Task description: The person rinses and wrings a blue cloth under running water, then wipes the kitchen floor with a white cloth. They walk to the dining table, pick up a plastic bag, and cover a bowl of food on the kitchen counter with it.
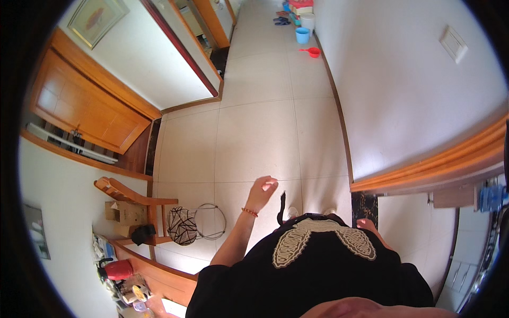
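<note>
My left hand, with a beaded bracelet at the wrist, hangs out in front of my body over the pale tiled floor. Its fingers curl loosely, with a gap by the thumb, and nothing is in it. At my other side, my right hand is low beside my black top, near the dark stone threshold of a doorway. Part of that hand is hidden, so its grip is unclear. A dark strap sticks out at my waist.
To the left are a round stool, a wooden chair, a cardboard box and a wooden table bearing a red kettle. Along the right wall ahead stand a red dipper and blue bucket.
</note>
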The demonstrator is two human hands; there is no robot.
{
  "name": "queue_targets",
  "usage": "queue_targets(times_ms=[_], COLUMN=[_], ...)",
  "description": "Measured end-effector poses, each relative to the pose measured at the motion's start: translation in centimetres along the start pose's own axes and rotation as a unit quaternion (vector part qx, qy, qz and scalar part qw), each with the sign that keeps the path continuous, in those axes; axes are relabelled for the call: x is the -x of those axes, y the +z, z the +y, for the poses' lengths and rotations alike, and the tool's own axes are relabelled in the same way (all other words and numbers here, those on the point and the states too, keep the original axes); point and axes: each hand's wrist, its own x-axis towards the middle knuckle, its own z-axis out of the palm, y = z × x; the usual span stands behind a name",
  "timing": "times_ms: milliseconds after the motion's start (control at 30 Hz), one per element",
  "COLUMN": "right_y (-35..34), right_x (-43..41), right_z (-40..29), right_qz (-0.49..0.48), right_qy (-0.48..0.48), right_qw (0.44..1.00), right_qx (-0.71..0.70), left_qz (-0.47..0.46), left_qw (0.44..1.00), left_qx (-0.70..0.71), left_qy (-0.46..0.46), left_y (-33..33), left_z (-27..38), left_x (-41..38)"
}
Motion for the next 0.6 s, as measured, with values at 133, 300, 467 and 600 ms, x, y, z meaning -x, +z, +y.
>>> queue_targets(times_ms=[133, 300, 467, 600], right_y=[0.8, -4.1, -10.9, -17.5], right_x=[-3.8, -11.1, -18.0, -24.9], right_z=[5.7, 1.0, -5.0, -4.9], right_qz=[0.015, -0.014, -0.040, -0.021], right_qy=[0.162, 0.143, 0.098, -0.054], right_qw=[0.983, 0.990, 0.994, 0.979], right_qx=[-0.086, -0.006, -0.028, 0.193], left_qz=[-0.024, 0.056, 0.121, 0.131], left_qw=[0.997, 0.997, 0.990, 0.989], left_qx=[0.062, 0.028, 0.037, 0.062], left_qy=[-0.032, -0.034, -0.055, -0.014], left_y=[0.7, -2.0, -2.3, -0.4], left_z=[-0.6, -0.2, 3.2, 6.2], left_x=[-3.0, -7.3, -11.8, -16.5])
